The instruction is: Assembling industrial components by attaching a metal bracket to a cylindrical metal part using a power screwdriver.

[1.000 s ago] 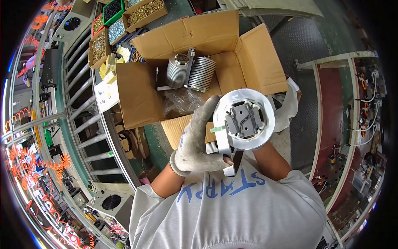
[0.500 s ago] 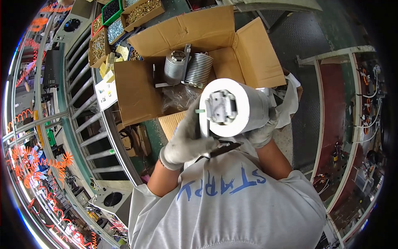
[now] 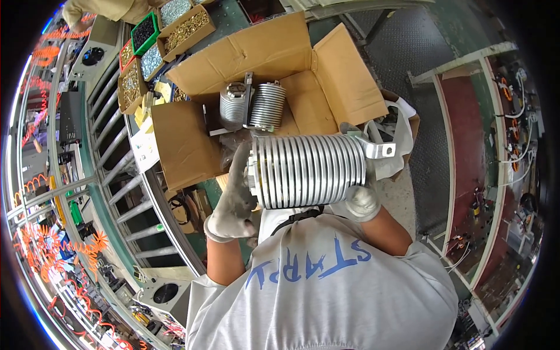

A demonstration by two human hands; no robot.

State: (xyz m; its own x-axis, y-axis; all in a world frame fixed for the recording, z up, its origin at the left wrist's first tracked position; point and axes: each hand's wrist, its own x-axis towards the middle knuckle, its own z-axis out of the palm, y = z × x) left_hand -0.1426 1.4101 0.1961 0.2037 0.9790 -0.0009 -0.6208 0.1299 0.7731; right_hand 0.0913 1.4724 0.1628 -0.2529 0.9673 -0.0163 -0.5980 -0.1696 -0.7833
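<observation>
Near side of the cardboard box (image 3: 184,143) is hidden behind the ribbed metal cylinder (image 3: 309,172), which is gripped at its right end by the right hand (image 3: 363,203), partly covered. Left hand (image 3: 229,204) is spread open beside the other end; contact cannot be told.

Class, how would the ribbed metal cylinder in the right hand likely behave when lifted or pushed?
The ribbed metal cylinder is probably stiff: its metal rings run evenly spaced. Closely stacked along its length, they suggest it may be heavy. Its round side could roll, though the protruding bracket might catch.
</observation>
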